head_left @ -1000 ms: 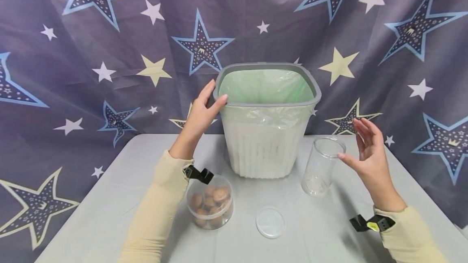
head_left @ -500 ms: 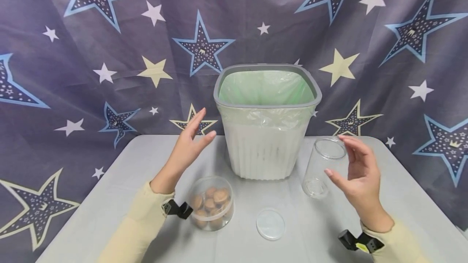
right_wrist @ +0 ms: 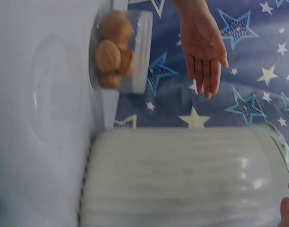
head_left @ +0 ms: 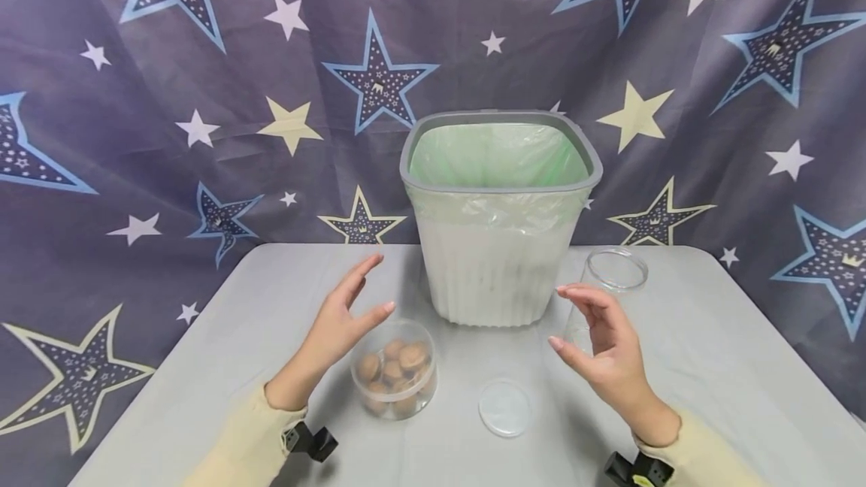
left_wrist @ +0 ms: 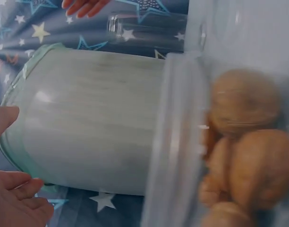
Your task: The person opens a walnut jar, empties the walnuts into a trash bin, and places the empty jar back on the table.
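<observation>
My left hand (head_left: pixel 338 333), empty with fingers spread, hovers at the upper left of a clear round tub (head_left: pixel 398 406). Brown, rounded pieces resembling walnuts (left_wrist: pixel 246 101) lie inside this tub, several of them. My right hand (head_left: pixel 602 344) is empty too, its fingers loosely bent and the thumb apart from them. It overlaps a tall clear jar (head_left: pixel 617 269) in the head view, hiding much of the jar's body. Between the hands, nearer the front, a round translucent lid (head_left: pixel 504 408) lies flat on the table.
A white ribbed trash bin (head_left: pixel 497 269) with a grey rim and green liner stands at the back middle of the grey-white table (head_left: pixel 223 352). Behind it hangs a dark curtain (head_left: pixel 467 6) printed with stars.
My left hand has left the bin's rim and come down beside the tub. My right hand has moved left and toward me, from the jar's right side to in front of it.
</observation>
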Demonstrator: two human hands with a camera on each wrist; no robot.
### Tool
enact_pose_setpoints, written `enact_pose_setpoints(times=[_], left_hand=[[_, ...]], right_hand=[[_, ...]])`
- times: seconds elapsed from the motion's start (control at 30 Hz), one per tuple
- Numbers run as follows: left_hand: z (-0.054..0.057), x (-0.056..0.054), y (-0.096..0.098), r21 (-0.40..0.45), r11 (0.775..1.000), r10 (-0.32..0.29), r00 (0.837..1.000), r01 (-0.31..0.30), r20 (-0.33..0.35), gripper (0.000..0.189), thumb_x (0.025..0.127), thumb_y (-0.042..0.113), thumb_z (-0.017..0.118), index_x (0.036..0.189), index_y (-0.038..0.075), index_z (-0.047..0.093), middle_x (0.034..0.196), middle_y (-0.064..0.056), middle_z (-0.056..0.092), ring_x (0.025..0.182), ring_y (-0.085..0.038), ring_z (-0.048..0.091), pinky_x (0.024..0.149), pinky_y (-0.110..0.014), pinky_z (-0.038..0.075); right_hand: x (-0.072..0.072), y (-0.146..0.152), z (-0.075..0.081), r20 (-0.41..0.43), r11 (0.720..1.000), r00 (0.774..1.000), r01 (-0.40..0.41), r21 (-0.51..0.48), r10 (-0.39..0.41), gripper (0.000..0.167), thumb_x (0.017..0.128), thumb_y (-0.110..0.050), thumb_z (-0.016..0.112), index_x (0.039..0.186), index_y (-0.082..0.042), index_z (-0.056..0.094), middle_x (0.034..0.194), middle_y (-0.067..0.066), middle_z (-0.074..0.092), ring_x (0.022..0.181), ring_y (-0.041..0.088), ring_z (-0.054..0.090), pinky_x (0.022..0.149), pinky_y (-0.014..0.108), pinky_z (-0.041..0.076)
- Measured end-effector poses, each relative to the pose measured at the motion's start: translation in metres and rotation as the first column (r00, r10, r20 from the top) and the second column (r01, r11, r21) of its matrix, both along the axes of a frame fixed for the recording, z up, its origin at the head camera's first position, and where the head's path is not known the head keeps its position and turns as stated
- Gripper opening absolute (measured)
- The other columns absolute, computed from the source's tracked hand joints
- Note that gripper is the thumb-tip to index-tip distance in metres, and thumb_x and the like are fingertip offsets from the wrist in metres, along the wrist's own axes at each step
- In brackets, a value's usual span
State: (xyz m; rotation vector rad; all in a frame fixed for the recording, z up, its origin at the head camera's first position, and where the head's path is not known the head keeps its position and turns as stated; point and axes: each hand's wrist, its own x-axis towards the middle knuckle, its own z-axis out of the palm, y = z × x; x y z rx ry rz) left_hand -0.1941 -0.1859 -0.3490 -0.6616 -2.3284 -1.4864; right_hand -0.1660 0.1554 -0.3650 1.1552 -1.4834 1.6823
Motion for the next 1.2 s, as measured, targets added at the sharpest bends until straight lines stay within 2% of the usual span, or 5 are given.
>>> enact_pose_setpoints(times=[0.27, 0.43, 0.57, 0.83, 1.2], left_hand=[[-0.024, 0.014, -0.011, -0.011, 0.999, -0.048, 0.996, 0.049, 0.071, 0.071, 0.082, 0.01, 0.072, 0.143, 0.001, 0.036, 0.146, -0.014, 0.04, 0.138, -0.028, 0.03, 0.108, -0.013, 0.021], [-0.034, 0.017, -0.017, 0.046, 0.993, -0.114, 0.984, 0.109, 0.135, 0.07, 0.082, 0.004, 0.07, 0.141, -0.006, 0.034, 0.144, -0.023, 0.038, 0.137, -0.036, 0.028, 0.105, -0.008, 0.022], [-0.039, 0.019, -0.021, 0.081, 0.99, -0.132, 0.975, 0.119, 0.176, 0.071, 0.081, 0.002, 0.069, 0.141, -0.008, 0.033, 0.143, -0.026, 0.037, 0.137, -0.037, 0.026, 0.105, -0.009, 0.022], [-0.052, 0.013, -0.032, 0.066, 0.988, -0.15, 0.969, 0.139, 0.195, 0.079, 0.078, 0.003, 0.073, 0.144, -0.006, 0.029, 0.148, -0.024, 0.03, 0.139, -0.038, 0.019, 0.111, -0.043, 0.016], [-0.072, 0.002, -0.048, 0.19, 0.923, -0.377, 0.886, 0.335, 0.268, 0.094, 0.08, 0.016, 0.074, 0.147, -0.008, 0.012, 0.153, -0.028, 0.01, 0.139, -0.044, 0.005, 0.105, -0.009, 0.02]], right_hand=[[0.008, -0.021, -0.012, 0.225, 0.982, 0.973, 0.009, 0.187, -0.052, 0.059, 0.066, 0.024, 0.067, 0.12, 0.017, 0.044, 0.123, 0.014, 0.054, 0.119, 0.015, 0.051, 0.106, 0.024, 0.035], [0.011, -0.035, -0.023, 0.357, 0.946, 0.929, -0.024, 0.324, -0.099, 0.054, 0.072, 0.011, 0.072, 0.12, 0.008, 0.049, 0.119, 0.021, 0.055, 0.116, 0.01, 0.051, 0.103, 0.018, 0.036], [0.014, -0.045, -0.032, 0.471, 0.916, 0.876, -0.098, 0.389, -0.107, 0.051, 0.076, -0.003, 0.075, 0.121, 0.002, 0.051, 0.12, 0.015, 0.057, 0.114, 0.01, 0.052, 0.102, 0.018, 0.037], [0.017, -0.065, -0.046, 0.611, 0.888, 0.789, -0.234, 0.396, -0.065, 0.056, 0.079, -0.011, 0.074, 0.126, 0.001, 0.046, 0.125, 0.014, 0.051, 0.114, 0.018, 0.05, 0.103, 0.031, 0.039], [0.025, -0.094, -0.059, 0.801, 0.901, 0.598, -0.335, 0.274, -0.021, 0.071, 0.08, -0.015, 0.074, 0.136, 0.002, 0.034, 0.141, 0.023, 0.036, 0.129, 0.04, 0.036, 0.107, 0.053, 0.029]])
